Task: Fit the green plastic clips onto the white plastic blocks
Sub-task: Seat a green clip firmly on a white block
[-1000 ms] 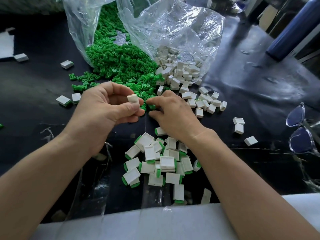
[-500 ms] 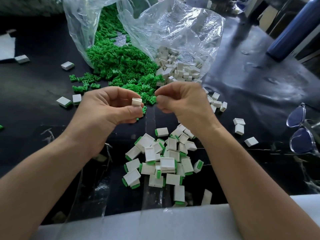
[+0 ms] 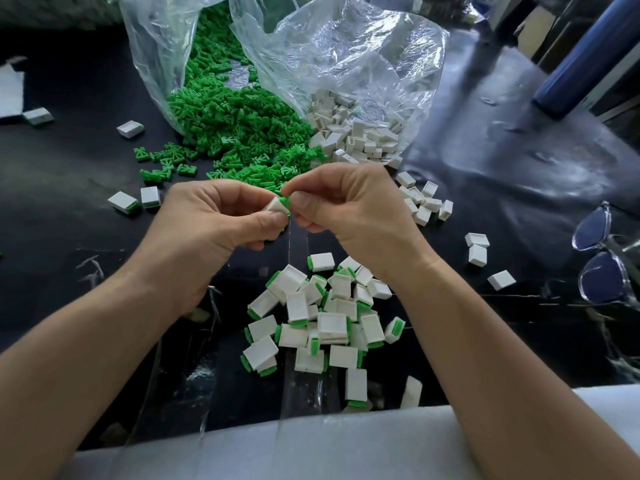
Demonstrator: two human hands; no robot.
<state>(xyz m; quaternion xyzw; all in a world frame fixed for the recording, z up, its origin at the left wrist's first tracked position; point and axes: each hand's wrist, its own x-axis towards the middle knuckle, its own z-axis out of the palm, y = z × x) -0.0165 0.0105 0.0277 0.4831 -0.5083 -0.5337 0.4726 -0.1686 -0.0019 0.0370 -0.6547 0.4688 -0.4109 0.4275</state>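
At the centre of the frame we see the left hand (image 3: 214, 223) pinching a white block (image 3: 276, 206) between thumb and curled fingers. The right hand (image 3: 349, 209) pinches a green clip (image 3: 285, 201) that touches the block's upper right end. Below the hands, blocks with clips fitted (image 3: 318, 317) lie heaped on the dark table (image 3: 69, 168). Above them, loose clips (image 3: 235, 123) and bare blocks (image 3: 353, 133) spill side by side from clear plastic bags (image 3: 363, 57). At the right edge we see a pair of glasses (image 3: 602, 258).
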